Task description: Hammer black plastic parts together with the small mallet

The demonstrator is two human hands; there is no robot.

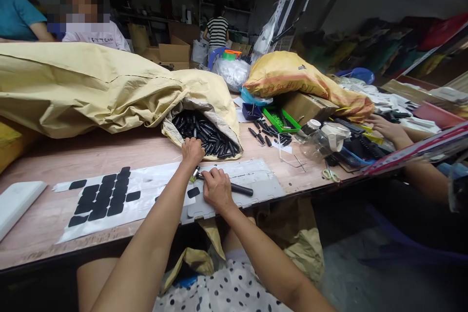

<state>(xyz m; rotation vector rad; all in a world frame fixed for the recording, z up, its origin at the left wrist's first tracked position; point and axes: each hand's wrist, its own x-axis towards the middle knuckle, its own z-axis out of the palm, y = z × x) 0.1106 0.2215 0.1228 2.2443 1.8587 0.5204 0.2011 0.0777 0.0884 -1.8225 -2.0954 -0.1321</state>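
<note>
My left hand (pixel 193 151) is at the lower lip of a paper sack (pixel 215 90), its fingers curled and pointing into the opening. What they hold, if anything, is hidden. Inside the mouth lies a heap of slim black tube-shaped parts (pixel 210 136). Closer to me, my right hand (pixel 217 187) is closed around a hammer (pixel 242 189), whose black grip sticks out to the right and whose metal head shows on the left. Beneath it is a grey-white board (pixel 261 180). Black rounded pads (pixel 106 195) lie in rows on a white sheet (pixel 142 180) to the left.
A white block (pixel 20 202) lies at the far left. On the right are a green tray (pixel 281 119), loose black parts, a clear jar (pixel 316 144), scissors (pixel 331 174) and a yellow sack (pixel 292 75). Another person's hand (pixel 387 129) reaches in there. More people are behind.
</note>
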